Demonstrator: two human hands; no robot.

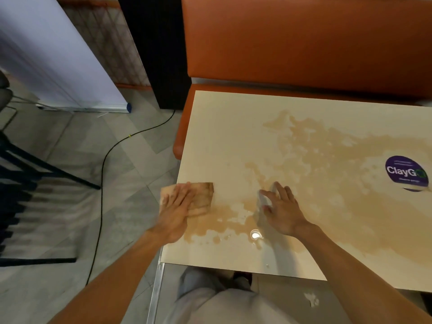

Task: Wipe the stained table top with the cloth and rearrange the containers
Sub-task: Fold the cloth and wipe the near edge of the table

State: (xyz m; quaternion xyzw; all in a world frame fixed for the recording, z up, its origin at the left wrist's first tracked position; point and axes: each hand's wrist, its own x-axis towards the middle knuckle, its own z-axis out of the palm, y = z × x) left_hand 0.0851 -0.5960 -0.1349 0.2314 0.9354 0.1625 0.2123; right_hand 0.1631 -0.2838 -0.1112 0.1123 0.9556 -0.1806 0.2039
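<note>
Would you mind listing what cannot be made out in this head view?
- Right hand: it holds something pale, motion-blurred; what it is cannot be told.
- Cloth: the left hand pressing on it hides its middle.
- Purple sticker: the small print is too small, and the frame's right edge cuts off the table top and brown stain.
- Containers: none in view.

purple sticker [406,172] on table, reads "ClayGo"
</note>
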